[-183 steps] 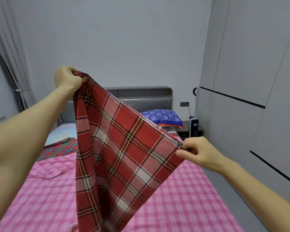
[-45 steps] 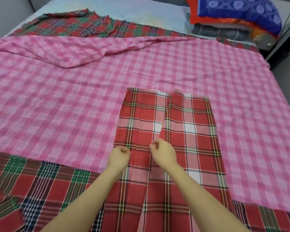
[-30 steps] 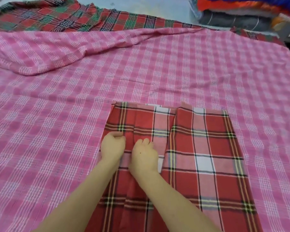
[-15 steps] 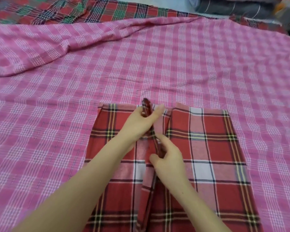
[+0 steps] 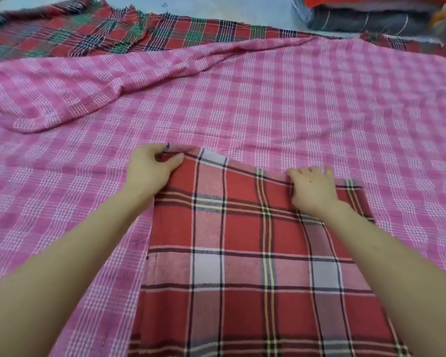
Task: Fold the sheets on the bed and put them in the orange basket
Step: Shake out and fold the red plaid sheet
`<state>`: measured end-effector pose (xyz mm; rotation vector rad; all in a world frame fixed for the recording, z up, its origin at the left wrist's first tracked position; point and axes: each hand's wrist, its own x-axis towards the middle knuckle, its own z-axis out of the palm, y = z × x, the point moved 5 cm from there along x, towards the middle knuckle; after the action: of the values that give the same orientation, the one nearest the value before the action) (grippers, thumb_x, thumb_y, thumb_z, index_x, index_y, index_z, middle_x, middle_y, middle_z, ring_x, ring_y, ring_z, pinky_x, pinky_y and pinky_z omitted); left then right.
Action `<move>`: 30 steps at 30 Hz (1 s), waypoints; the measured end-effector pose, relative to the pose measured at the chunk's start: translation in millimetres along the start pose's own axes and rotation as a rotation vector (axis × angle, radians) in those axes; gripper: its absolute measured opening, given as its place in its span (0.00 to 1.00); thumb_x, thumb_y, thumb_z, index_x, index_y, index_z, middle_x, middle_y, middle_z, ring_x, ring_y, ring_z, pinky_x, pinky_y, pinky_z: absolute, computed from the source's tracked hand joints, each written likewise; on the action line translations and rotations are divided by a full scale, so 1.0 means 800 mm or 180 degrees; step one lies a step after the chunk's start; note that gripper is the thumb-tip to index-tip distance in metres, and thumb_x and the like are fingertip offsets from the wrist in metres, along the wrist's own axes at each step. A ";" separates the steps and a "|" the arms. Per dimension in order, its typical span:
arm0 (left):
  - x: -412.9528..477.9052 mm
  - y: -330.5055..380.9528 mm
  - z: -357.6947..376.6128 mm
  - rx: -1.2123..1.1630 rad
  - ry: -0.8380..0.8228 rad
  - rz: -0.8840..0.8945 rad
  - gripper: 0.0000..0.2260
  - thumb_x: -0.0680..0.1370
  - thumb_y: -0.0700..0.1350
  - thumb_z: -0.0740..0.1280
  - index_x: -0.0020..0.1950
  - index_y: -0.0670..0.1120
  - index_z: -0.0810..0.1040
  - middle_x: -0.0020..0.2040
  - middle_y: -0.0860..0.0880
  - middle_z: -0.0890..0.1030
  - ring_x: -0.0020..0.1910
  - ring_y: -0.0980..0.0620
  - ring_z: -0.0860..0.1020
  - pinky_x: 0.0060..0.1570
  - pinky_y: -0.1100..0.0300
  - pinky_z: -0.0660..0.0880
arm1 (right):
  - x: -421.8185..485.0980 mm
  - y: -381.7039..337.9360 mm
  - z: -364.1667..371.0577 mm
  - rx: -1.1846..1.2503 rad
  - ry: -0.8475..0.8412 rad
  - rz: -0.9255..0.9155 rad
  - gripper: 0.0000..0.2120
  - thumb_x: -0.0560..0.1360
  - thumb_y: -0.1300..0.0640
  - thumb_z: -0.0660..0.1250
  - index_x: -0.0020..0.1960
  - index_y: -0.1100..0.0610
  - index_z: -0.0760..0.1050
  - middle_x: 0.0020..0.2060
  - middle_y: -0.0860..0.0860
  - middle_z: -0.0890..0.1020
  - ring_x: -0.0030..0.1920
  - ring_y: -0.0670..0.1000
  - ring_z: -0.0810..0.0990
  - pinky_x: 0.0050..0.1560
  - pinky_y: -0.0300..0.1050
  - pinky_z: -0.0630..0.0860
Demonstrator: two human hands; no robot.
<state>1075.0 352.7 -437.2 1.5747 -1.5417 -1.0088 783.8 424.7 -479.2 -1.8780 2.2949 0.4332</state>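
Pink bedspread (image 5: 268, 112), red plaid sheet (image 5: 242, 240) folded flat

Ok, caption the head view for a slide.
Left hand pinches a corner and right hand holds the far edge of the folded red sheet on the pink sheet.

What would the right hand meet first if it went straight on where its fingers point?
The right hand holds the far edge of the red plaid sheet. Straight ahead it would most likely slide onto the pink checked sheet; nothing else shows in that line.
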 end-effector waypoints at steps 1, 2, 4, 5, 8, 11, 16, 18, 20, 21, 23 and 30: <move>0.004 -0.013 0.001 0.0095 -0.0051 -0.0103 0.07 0.75 0.42 0.69 0.51 0.50 0.81 0.36 0.56 0.78 0.33 0.65 0.76 0.32 0.76 0.70 | 0.004 0.008 0.001 -0.0205 0.0088 0.0051 0.20 0.72 0.60 0.62 0.63 0.56 0.71 0.59 0.55 0.77 0.63 0.58 0.71 0.70 0.59 0.56; 0.006 -0.028 0.003 0.0191 -0.0099 -0.0249 0.07 0.76 0.42 0.69 0.52 0.48 0.82 0.36 0.55 0.78 0.34 0.63 0.76 0.33 0.75 0.72 | 0.007 0.015 0.003 -0.0335 0.0182 0.0126 0.16 0.72 0.61 0.62 0.60 0.56 0.73 0.57 0.55 0.78 0.60 0.58 0.72 0.68 0.57 0.59; 0.010 -0.060 0.007 0.0310 -0.0259 -0.0624 0.07 0.76 0.42 0.69 0.53 0.45 0.82 0.34 0.52 0.77 0.36 0.53 0.76 0.39 0.62 0.79 | 0.011 0.027 0.008 -0.0494 0.0296 0.0269 0.13 0.74 0.60 0.63 0.57 0.55 0.76 0.54 0.54 0.79 0.58 0.58 0.74 0.66 0.55 0.60; 0.013 -0.072 0.008 0.0349 -0.0332 -0.0767 0.07 0.76 0.41 0.68 0.53 0.44 0.82 0.33 0.51 0.76 0.36 0.51 0.76 0.42 0.55 0.80 | 0.014 0.030 0.009 -0.0562 0.0315 0.0316 0.12 0.74 0.60 0.63 0.56 0.54 0.76 0.52 0.53 0.80 0.58 0.57 0.74 0.66 0.54 0.61; 0.025 -0.081 0.007 0.0683 -0.0004 -0.0655 0.07 0.75 0.39 0.68 0.52 0.41 0.82 0.33 0.48 0.75 0.35 0.50 0.74 0.42 0.55 0.75 | 0.019 0.036 0.006 -0.0754 0.0410 0.0501 0.11 0.73 0.63 0.63 0.52 0.54 0.78 0.49 0.52 0.80 0.56 0.57 0.74 0.66 0.53 0.61; 0.027 -0.076 0.017 0.0994 0.0284 -0.0529 0.09 0.75 0.40 0.68 0.53 0.38 0.80 0.41 0.43 0.78 0.44 0.43 0.77 0.44 0.58 0.70 | 0.017 0.031 0.004 -0.0890 0.0413 0.0675 0.12 0.72 0.65 0.63 0.53 0.57 0.77 0.51 0.55 0.79 0.58 0.59 0.72 0.69 0.58 0.59; -0.017 -0.077 0.018 0.0738 0.0191 -0.0762 0.14 0.74 0.45 0.71 0.56 0.44 0.72 0.45 0.49 0.73 0.45 0.51 0.72 0.40 0.64 0.64 | -0.016 0.005 0.013 -0.0346 0.1034 0.0597 0.19 0.68 0.69 0.64 0.58 0.63 0.74 0.52 0.65 0.77 0.56 0.67 0.72 0.70 0.69 0.52; -0.057 -0.090 0.011 0.0193 -0.0052 -0.1050 0.19 0.69 0.45 0.75 0.55 0.46 0.70 0.47 0.48 0.77 0.44 0.50 0.75 0.37 0.62 0.69 | -0.052 -0.014 0.010 -0.0053 0.1430 0.0421 0.23 0.64 0.70 0.65 0.59 0.64 0.74 0.50 0.65 0.78 0.52 0.67 0.75 0.68 0.68 0.56; -0.115 -0.111 0.007 -0.0114 -0.0410 -0.1444 0.26 0.59 0.49 0.77 0.52 0.46 0.71 0.47 0.47 0.80 0.46 0.48 0.79 0.47 0.56 0.77 | -0.105 -0.039 0.011 0.0290 0.1664 0.0176 0.24 0.64 0.69 0.64 0.60 0.61 0.75 0.49 0.62 0.80 0.50 0.65 0.76 0.66 0.64 0.60; -0.141 -0.121 0.009 -0.0172 -0.0571 -0.1577 0.28 0.55 0.50 0.76 0.52 0.46 0.72 0.47 0.46 0.82 0.47 0.47 0.80 0.51 0.52 0.78 | -0.128 -0.050 0.012 0.0438 0.1693 0.0059 0.23 0.65 0.67 0.62 0.60 0.60 0.75 0.49 0.60 0.80 0.49 0.64 0.77 0.64 0.61 0.63; -0.198 -0.139 0.007 -0.0208 -0.0770 -0.1709 0.31 0.54 0.50 0.75 0.54 0.42 0.77 0.48 0.45 0.83 0.49 0.46 0.81 0.55 0.49 0.77 | -0.185 -0.070 0.023 0.0715 0.1668 -0.0160 0.22 0.66 0.62 0.56 0.58 0.59 0.75 0.47 0.57 0.81 0.47 0.62 0.78 0.59 0.57 0.66; -0.376 -0.165 -0.035 -0.0101 -0.0490 -0.2152 0.14 0.63 0.39 0.77 0.40 0.44 0.73 0.32 0.51 0.74 0.29 0.57 0.74 0.36 0.59 0.72 | -0.396 -0.111 0.080 0.1275 0.1144 -0.0460 0.19 0.68 0.60 0.55 0.54 0.59 0.78 0.44 0.53 0.82 0.43 0.59 0.79 0.54 0.54 0.67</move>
<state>1163.2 657.5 -525.6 2.0917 -1.0795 -1.5322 931.7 724.8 -458.9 -2.0084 2.2025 -0.3869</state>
